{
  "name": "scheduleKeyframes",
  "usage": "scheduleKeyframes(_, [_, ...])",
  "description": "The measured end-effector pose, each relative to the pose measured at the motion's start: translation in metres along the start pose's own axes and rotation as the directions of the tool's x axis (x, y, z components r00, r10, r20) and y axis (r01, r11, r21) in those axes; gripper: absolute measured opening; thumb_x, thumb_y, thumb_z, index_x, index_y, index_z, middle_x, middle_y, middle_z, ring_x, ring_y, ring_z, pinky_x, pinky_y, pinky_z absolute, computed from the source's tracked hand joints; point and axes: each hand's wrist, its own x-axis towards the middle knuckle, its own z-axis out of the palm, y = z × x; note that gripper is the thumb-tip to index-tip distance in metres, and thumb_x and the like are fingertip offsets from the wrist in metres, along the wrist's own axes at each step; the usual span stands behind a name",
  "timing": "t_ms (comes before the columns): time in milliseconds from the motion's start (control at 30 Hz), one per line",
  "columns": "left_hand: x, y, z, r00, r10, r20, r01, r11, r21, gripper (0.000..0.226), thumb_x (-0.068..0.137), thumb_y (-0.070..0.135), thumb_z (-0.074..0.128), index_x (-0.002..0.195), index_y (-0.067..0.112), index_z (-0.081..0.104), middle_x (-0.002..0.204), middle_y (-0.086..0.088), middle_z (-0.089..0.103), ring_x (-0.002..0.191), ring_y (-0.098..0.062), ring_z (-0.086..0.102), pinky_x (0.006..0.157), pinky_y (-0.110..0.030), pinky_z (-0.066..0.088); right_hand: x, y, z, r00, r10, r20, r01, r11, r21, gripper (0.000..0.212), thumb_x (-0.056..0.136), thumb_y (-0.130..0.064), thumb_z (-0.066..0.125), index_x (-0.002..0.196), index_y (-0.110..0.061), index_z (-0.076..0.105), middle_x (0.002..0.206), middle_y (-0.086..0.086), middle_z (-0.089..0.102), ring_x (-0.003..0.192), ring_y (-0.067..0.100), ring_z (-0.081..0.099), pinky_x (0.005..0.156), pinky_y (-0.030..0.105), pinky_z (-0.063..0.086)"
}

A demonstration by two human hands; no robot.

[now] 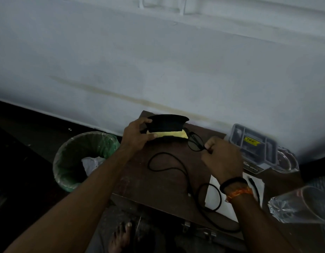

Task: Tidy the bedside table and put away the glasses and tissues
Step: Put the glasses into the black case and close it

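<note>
Left hand (pixel 138 136) grips the open black case (pixel 167 125) at the worktop's (pixel 158 179) far edge, yellow cloth (pixel 169 134) inside. Right hand (pixel 222 159) pinches the glasses (pixel 195 141), which sit just right of the case mouth, one end at its opening. Black cable (pixel 176 161) loops across the worktop. Tissue (pixel 213 198) lies under the right wrist. Green-lined bin (pixel 81 157) on the floor at left.

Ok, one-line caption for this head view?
Left hand holds the open black glasses case while right hand brings the glasses to it.
</note>
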Motion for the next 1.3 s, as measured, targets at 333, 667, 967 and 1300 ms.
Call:
scheduleKeyframes(333, [-0.007, -0.006, -0.002, 0.993, 0.083, 0.08, -0.092, 0.989, 0.118, 0.071, 0.069, 0.027, 0.087, 0.133, 0.024, 0.056, 0.131, -0.006, 0.063, 0.118, -0.023, 0.061, 0.087, -0.02, 0.043, 0.011, -0.027, 0.01, 0.968, -0.168, -0.185, 0.166, 0.986, -0.03, 0.011, 0.08, -0.012, 0.064, 0.082, -0.02, 0.072, 0.082, 0.0, 0.073, 0.078, 0.021, 0.067, 0.069, 0.033, 0.055])
scheduleKeyframes(667, [-0.01, -0.012, -0.004, 0.983, 0.123, 0.136, -0.137, 0.985, 0.102, 0.073, 0.071, 0.021, 0.085, 0.137, 0.019, 0.053, 0.128, -0.002, 0.065, 0.107, -0.019, 0.064, 0.081, -0.019, 0.045, 0.023, -0.058, 0.051, 0.953, -0.262, -0.151, 0.25, 0.964, -0.091, 0.018, 0.083, -0.02, 0.065, 0.097, -0.024, 0.076, 0.085, -0.001, 0.073, 0.091, 0.027, 0.056, 0.075, 0.036, 0.047])
scheduleKeyframes(967, [-0.009, -0.019, -0.009, 0.976, 0.117, 0.182, -0.133, 0.988, 0.075, 0.077, 0.074, 0.017, 0.083, 0.142, 0.018, 0.048, 0.134, -0.006, 0.061, 0.107, -0.019, 0.06, 0.083, -0.023, 0.047, 0.028, -0.07, 0.083, 0.965, -0.244, -0.092, 0.231, 0.965, -0.127, 0.025, 0.089, -0.016, 0.058, 0.106, -0.025, 0.073, 0.096, 0.0, 0.07, 0.091, 0.023, 0.06, 0.066, 0.028, 0.042])
scheduleKeyframes(1300, [-0.006, -0.025, -0.011, 0.973, 0.124, 0.196, -0.134, 0.99, 0.041, 0.076, 0.073, 0.01, 0.082, 0.141, 0.017, 0.049, 0.128, -0.007, 0.063, 0.092, -0.011, 0.057, 0.067, 0.0, 0.043, 0.033, -0.068, 0.091, 0.969, -0.238, 0.068, 0.243, 0.966, -0.089, 0.027, 0.093, -0.016, 0.056, 0.115, -0.018, 0.071, 0.109, 0.006, 0.07, 0.101, 0.024, 0.062, 0.082, 0.032, 0.049])
